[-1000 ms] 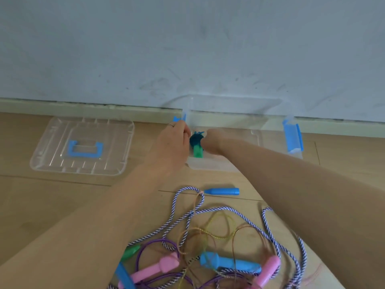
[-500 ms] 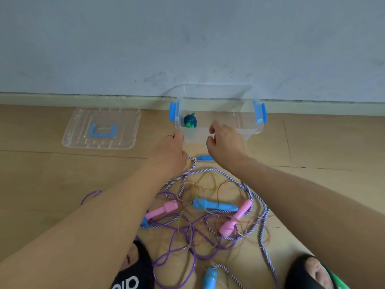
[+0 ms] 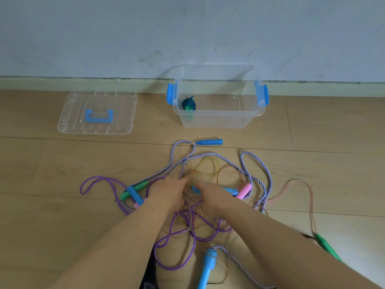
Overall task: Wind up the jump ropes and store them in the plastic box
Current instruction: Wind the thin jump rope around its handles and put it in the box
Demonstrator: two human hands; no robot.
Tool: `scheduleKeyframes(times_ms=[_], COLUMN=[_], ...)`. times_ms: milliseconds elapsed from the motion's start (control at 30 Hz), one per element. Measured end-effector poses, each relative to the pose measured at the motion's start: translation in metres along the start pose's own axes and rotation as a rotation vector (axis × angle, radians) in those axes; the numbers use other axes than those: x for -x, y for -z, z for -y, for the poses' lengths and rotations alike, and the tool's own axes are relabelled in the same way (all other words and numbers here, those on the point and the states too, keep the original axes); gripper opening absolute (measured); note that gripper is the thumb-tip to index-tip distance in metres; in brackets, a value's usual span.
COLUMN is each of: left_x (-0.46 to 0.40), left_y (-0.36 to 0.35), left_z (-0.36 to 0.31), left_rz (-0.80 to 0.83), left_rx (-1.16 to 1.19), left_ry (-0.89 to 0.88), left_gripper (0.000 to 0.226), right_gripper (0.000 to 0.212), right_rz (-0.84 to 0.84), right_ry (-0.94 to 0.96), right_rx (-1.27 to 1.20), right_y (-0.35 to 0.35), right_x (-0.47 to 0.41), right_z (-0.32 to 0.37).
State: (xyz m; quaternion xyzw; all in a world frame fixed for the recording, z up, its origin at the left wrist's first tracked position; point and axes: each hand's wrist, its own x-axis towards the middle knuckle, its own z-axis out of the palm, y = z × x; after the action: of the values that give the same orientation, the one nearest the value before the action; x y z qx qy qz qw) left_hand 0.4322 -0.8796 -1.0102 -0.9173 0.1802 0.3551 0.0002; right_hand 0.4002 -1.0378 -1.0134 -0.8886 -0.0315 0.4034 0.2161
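The clear plastic box [image 3: 218, 119] with blue latches stands by the wall, a wound dark-blue rope bundle with green handles [image 3: 189, 104] inside at its left end. Tangled jump ropes cover the floor in front of me: a striped rope [image 3: 245, 165], a purple rope [image 3: 177, 238], a thin golden rope [image 3: 208, 170] and a pinkish rope [image 3: 300, 184]. My left hand [image 3: 168, 191] and right hand [image 3: 211, 196] lie side by side on the middle of the tangle, fingertips on the cords. My right hand covers part of a blue handle [image 3: 231, 191]. Blur hides their grip.
The box's clear lid [image 3: 96, 113] with a blue handle lies flat on the floor to the left. Loose handles are scattered around: blue [image 3: 210, 141], pink [image 3: 243, 190], blue over green [image 3: 135, 195], blue [image 3: 208, 265] and green [image 3: 327, 247]. Bare wooden floor lies on both sides.
Both hands left the bundle in the box and pulled back from the box's front rim, down onto the tangle of ropes. The view widened as my head drew back.
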Motion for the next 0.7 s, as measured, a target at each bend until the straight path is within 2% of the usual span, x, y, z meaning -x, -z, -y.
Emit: scheduleKeyframes(times_ms=[133,233,333,400,467,533,600,700], left_x=[0.001,0.011,0.029,0.048,0.068,0.091,0.111,0.139], left_y=[0.002,0.02,0.054,0.085,0.12,0.154,0.181,0.208], left_z=[0.002,0.0,-0.008,-0.019,-0.034,-0.049,-0.057,-0.063], left_rz=[-0.013,-0.029,-0.039,-0.061,-0.125,-0.181,-0.178,-0.216], left_rx=[-0.012,0.054,0.376,0.532,0.583,0.609,0.657,0.598], left_ry=[-0.039,-0.057,-0.043,-0.101,-0.17,-0.211,-0.235,-0.272], left_gripper=[0.02,0.023,0.017,0.024,0.024,0.005,0.018,0.032], right_gripper=[0.009,0.015,0.019,0.015,0.011,0.014,0.016,0.017], right_rz=[-0.101,-0.199,-0.319,-0.377,-0.383,-0.319,-0.331,-0.554], right_ry=[0.034,0.055,0.094,0.14,0.208,0.256,0.283,0.334], right_rx=[0.052,0.024,-0.073,-0.166,-0.297,-0.446,-0.547,-0.614], right_y=[0.011,0.04,0.078,0.108,0.141,0.171,0.194,0.222], right_x=[-0.002,0.007,0.028,0.052,0.085,0.125,0.163,0.215], right_z=[0.005,0.013,0.025,0.038,0.055,0.07,0.079,0.084])
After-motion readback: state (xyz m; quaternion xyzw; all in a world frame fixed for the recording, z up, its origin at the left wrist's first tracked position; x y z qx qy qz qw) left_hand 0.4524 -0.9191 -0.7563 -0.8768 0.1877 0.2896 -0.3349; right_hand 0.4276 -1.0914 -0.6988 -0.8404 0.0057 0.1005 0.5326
